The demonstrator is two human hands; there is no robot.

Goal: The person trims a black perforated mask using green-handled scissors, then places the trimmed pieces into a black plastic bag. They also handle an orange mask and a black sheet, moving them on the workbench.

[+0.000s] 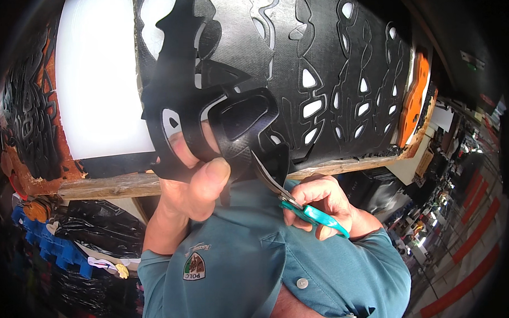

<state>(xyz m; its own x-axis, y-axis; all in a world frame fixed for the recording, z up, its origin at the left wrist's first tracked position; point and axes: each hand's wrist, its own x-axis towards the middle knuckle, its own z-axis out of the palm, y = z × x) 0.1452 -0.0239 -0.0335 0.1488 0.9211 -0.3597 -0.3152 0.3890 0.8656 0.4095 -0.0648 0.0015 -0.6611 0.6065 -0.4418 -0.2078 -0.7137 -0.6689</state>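
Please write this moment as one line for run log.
Left hand: grips black piece with holes | Right hand: holds teal scissors, blades at black piece | Table: black sheet, white sheet

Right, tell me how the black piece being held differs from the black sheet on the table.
The held black piece is raised in the left hand; the black sheet lies on the table. Skin shows through openings in the piece, white through the sheet's. The scissors in the right hand are at the piece, not the sheet. Both are black with shaped openings.
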